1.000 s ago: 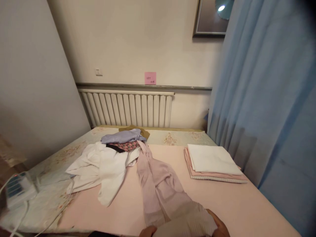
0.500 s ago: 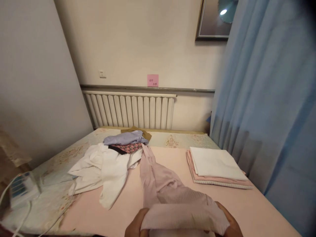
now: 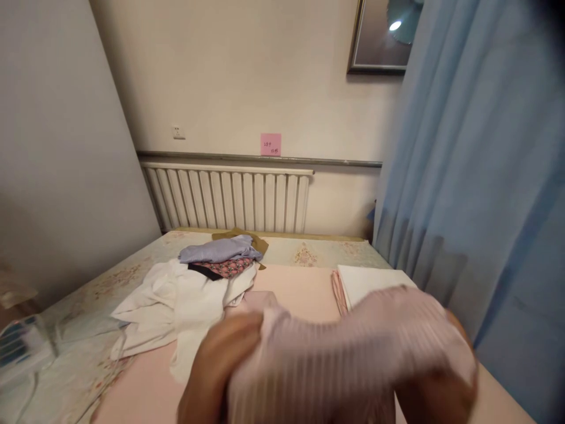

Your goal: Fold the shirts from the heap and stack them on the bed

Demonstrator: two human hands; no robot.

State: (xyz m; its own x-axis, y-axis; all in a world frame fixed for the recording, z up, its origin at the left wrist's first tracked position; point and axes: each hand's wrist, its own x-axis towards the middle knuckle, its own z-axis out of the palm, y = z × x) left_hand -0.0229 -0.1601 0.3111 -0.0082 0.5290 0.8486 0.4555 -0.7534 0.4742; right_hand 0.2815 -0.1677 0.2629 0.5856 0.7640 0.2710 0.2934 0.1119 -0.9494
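Note:
A pale pink striped garment (image 3: 335,347) is held up close in front of me, smeared by motion. My left hand (image 3: 220,359) grips its left side, with the fingers closed on the cloth. At its right side, my right hand (image 3: 441,383) is closed on the fabric and partly covered by it. Behind the garment to the left lies a heap with a white garment (image 3: 154,300), a red patterned piece (image 3: 232,268) and a lavender garment (image 3: 216,249). A folded stack with a white cloth (image 3: 371,280) on top sits beyond my right hand, partly hidden.
A pink sheet (image 3: 295,280) covers part of the bed, over a floral cover (image 3: 128,274). A white device with a cable (image 3: 26,350) lies at the left edge. A radiator (image 3: 229,197) stands behind, a blue curtain (image 3: 477,176) hangs at right.
Both hands have lifted the pink garment up off the bed and nearer to me. It now covers part of the folded stack, and its far end has been drawn back from the heap.

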